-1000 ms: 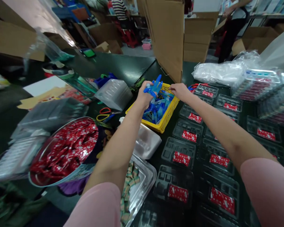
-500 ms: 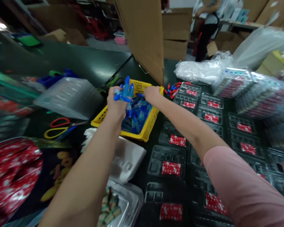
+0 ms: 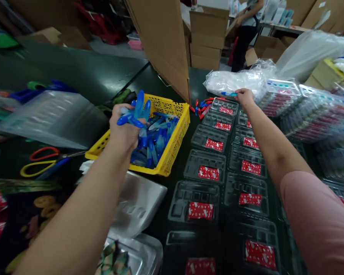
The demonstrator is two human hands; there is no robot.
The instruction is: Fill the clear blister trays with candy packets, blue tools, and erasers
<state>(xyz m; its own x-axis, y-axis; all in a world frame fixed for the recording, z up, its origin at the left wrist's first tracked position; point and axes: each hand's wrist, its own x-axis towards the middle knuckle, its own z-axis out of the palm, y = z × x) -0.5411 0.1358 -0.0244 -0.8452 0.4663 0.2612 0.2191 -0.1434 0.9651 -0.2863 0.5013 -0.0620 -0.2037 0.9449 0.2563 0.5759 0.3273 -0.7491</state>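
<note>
My left hand (image 3: 125,130) is closed around a bunch of blue plastic pieces (image 3: 136,112), held just above the yellow basket (image 3: 176,143), which holds several more of them. My right hand (image 3: 244,96) reaches to the far row of clear blister trays (image 3: 226,107) and pinches one blue piece (image 3: 228,94) over the farthest tray. Each tray carries a red patterned packet (image 3: 208,173). A small heap of red and blue pieces (image 3: 200,107) lies between basket and trays.
A tall cardboard sheet (image 3: 163,42) stands behind the basket. Stacks of filled trays (image 3: 301,107) and plastic bags (image 3: 232,80) lie on the right. Scissors (image 3: 43,164), a clear bag (image 3: 51,120) and a metal tray (image 3: 137,252) are on the left. A person (image 3: 246,26) stands at the back.
My right hand left the basket and moved right to the far trays with one blue piece. The left hand kept its bunch. The view shifted right.
</note>
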